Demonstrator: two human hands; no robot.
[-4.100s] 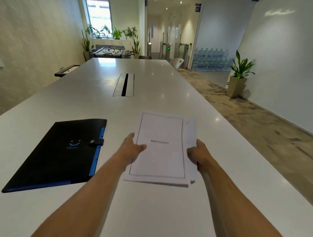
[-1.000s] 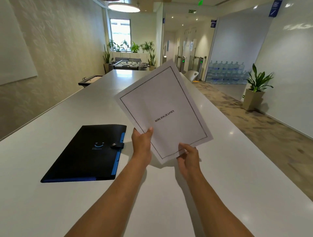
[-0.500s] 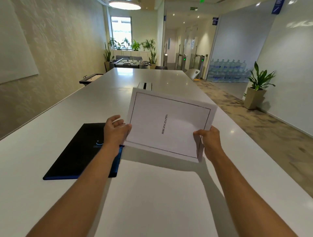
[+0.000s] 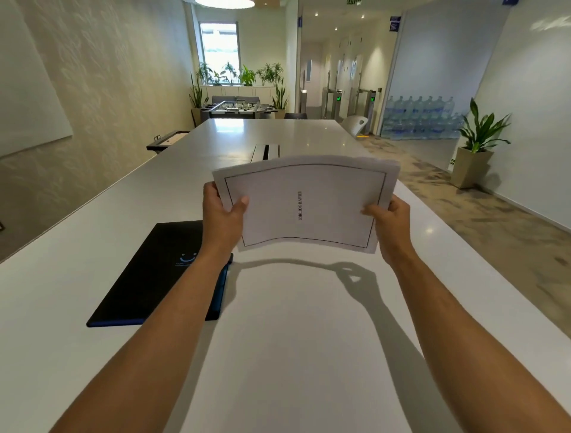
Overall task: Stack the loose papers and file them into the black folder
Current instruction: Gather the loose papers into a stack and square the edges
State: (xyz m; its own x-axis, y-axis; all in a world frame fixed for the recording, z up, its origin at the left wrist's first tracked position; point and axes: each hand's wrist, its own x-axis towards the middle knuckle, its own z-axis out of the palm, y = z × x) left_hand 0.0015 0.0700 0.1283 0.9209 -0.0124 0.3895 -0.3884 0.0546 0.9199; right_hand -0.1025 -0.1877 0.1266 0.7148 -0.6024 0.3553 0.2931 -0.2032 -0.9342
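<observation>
Hands point(image 4: 222, 213) above long white table point(image 4: 293, 340).

An office: a long white conference tabletop point(image 4: 129, 222), access turnstiles with green lights point(image 4: 338, 102), stacked water-cooler bottles point(image 4: 420, 119), and a foosball table point(image 4: 236, 108).

Bright, even indoor light. Main sources: round ceiling lamp point(image 4: 225, 2) at top edge, blown out, and tall far window point(image 4: 220, 51), overexposed. Window glare on the far end of the glossy white worktop point(image 4: 309, 340). Soft dark shadows of arms and the held white paper stack point(image 4: 304, 204) fall on it. Wide-angle bending at edges. Slight overall softness.
</observation>
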